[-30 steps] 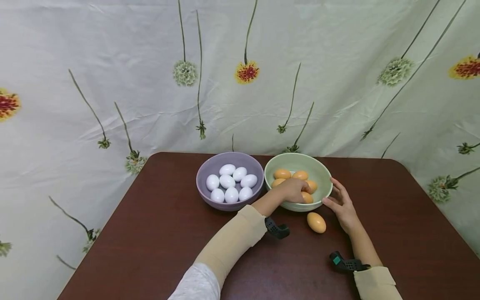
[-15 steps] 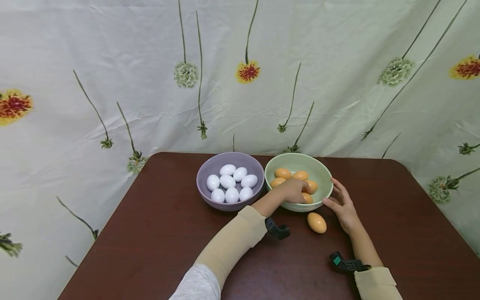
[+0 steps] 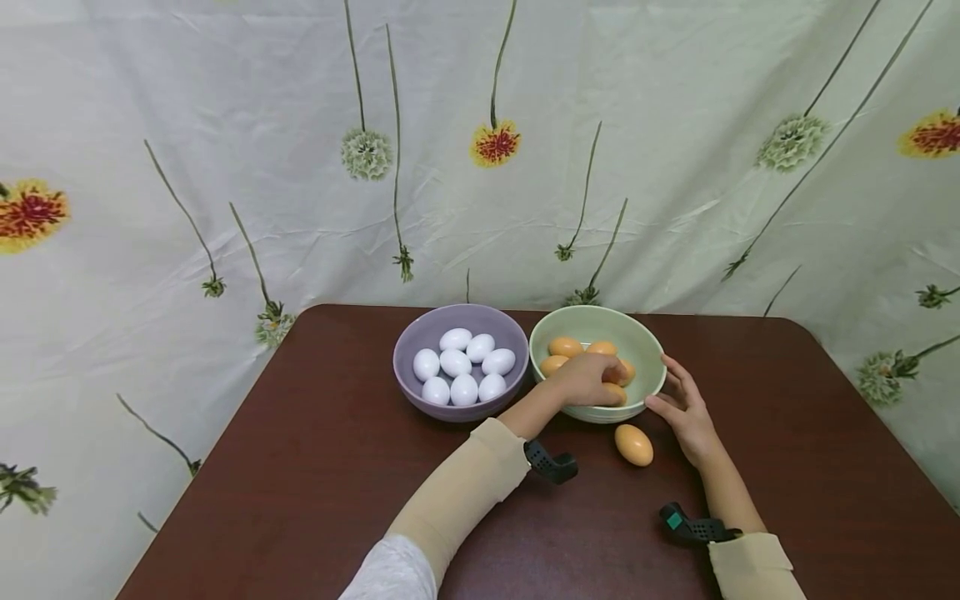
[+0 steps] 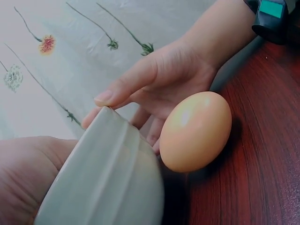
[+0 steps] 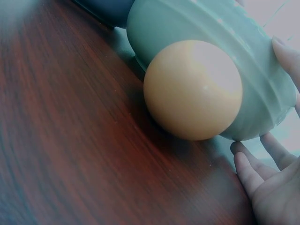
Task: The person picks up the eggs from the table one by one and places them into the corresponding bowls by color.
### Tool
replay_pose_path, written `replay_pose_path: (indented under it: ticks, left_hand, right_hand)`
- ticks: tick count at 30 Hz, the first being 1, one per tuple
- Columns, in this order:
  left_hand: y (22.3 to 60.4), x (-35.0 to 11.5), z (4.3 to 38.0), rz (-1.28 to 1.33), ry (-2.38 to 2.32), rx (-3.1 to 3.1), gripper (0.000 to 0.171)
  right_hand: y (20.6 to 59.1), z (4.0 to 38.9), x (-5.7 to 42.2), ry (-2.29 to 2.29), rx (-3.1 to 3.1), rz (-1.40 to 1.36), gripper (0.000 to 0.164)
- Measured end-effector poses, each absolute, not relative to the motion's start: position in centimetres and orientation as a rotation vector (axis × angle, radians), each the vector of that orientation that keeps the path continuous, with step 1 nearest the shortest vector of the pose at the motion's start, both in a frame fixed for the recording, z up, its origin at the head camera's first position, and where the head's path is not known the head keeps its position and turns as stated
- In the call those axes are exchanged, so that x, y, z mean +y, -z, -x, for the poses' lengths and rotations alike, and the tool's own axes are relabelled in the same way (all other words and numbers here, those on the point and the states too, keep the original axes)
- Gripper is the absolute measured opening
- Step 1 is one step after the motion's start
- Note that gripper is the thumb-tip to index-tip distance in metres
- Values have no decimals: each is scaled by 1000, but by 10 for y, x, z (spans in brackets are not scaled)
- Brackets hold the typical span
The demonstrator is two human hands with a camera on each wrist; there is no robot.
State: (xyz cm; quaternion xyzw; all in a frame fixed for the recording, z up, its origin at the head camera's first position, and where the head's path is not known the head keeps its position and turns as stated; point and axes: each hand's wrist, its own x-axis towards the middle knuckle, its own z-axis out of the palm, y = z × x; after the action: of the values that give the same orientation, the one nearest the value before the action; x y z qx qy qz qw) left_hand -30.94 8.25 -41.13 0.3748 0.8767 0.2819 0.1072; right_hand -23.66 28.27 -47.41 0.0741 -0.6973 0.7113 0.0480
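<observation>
Inside the green bowl (image 3: 637, 333) lie several orange-brown eggs (image 3: 566, 347). My left hand (image 3: 588, 379) reaches over the near rim into it, thumb and fingers about an egg (image 3: 618, 392) near the front right; the hidden fingertips mean I cannot tell whether they grip it. With spread, relaxed fingers, my right hand (image 3: 684, 412) touches the bowl's right outer side. In the left wrist view that hand's thumb (image 4: 104, 97) lies right at the rim, with other fingers lower down. One loose orange-brown egg (image 3: 633, 445) rests on the table in front of the bowl, between the two forearms.
A purple bowl (image 3: 405, 379) with several white eggs (image 3: 455, 362) stands close against the green bowl's left side. Both sit near the far edge of the dark red-brown table (image 3: 322, 467). Behind it hangs a flowered cloth (image 3: 300, 100).
My left hand has shifted slightly inside the green bowl, its thumb now showing further over the egg there. The right hand, bowls and loose egg keep their places.
</observation>
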Motion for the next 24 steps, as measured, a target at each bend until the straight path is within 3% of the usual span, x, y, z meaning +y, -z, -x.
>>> replay_pose_path:
  ticks: [24]
  left_hand:
    - [408, 68, 282, -1148, -1390, 2408, 24]
  right_hand:
    - [475, 238, 284, -2152, -2138, -208, 65]
